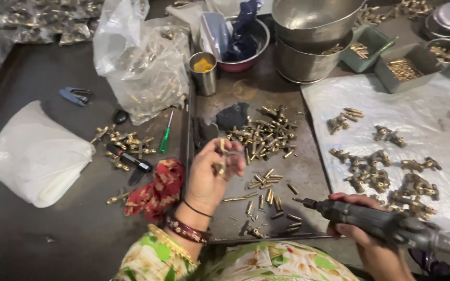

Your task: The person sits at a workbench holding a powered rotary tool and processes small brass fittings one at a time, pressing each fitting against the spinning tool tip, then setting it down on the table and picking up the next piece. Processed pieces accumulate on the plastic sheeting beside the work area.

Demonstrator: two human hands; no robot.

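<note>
The left hand (pixel 212 174) is raised above the dark surface (pixel 53 244), palm toward the camera, fingers curled together and pinched on a small brass fitting (pixel 222 156) held at the fingertips. Dark bangles and a thin black band sit at the wrist, w/ a green floral sleeve below.

The right hand (pixel 358 229) is low at the frame's right, clamped round the body of a dark grey power screwdriver (pixel 376 221). Its bit points left, toward the scattered brass pins (pixel 266 192) lying on the surface btwn the two hands. Tool tip and held fitting are apart, not touching.

Just behind the left hand lies a heap of brass fittings (pixel 264 135), w/ a dark scrap of cloth beside it. To the right, a white plastic sheet (pixel 444 104) carries several small clusters of assembled brass parts (pixel 371 171). Left of the hand: a red patterned cloth (pixel 157 190), a green-handled screwdriver (pixel 165 135), a black marker-like tool, more loose brass pieces, and a white bag (pixel 32 156). A clear plastic bag (pixel 141 67) w/ brass parts sits further back, near a small steel cup (pixel 204 73) w/ yellow contents.

At the far edge stand stacked steel bowls (pixel 308 47), a red bowl holding a blue cloth, and grey-green trays (pixel 407 67) of brass pins.
</note>
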